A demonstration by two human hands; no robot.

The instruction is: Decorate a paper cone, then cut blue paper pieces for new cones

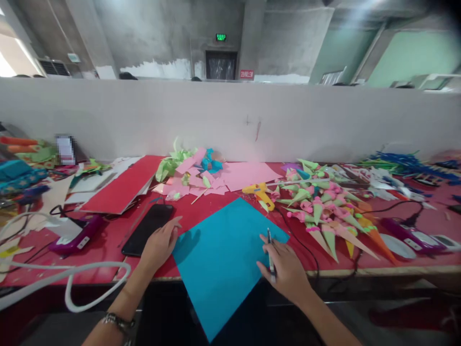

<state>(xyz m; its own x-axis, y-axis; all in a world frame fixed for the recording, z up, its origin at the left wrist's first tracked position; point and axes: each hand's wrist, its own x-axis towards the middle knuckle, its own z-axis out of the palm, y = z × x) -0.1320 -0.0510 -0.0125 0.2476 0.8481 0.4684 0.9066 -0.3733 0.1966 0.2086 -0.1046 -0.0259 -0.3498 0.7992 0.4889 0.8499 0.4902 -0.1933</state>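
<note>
A large blue sheet of paper [223,254] lies turned like a diamond in front of me, its near corner hanging past the table's front edge. My right hand [286,271] is over the sheet's right side with a pen [271,257] held upright in its fingers. At the sheet's left corner is my left hand [162,244], fingers loosely stretched out and holding nothing; its shadow falls on the paper. Just left of that hand lies a black phone [147,229]. Behind the sheet's far corner rests a yellow glue gun [261,194].
Many green and pink paper cones [324,206] are heaped on the right. Pink paper scraps [201,180] and a red board [122,185] lie behind. Purple power strips [77,235] sit at both sides. A white cable [97,265] loops at left; a grey partition [180,120] stands behind.
</note>
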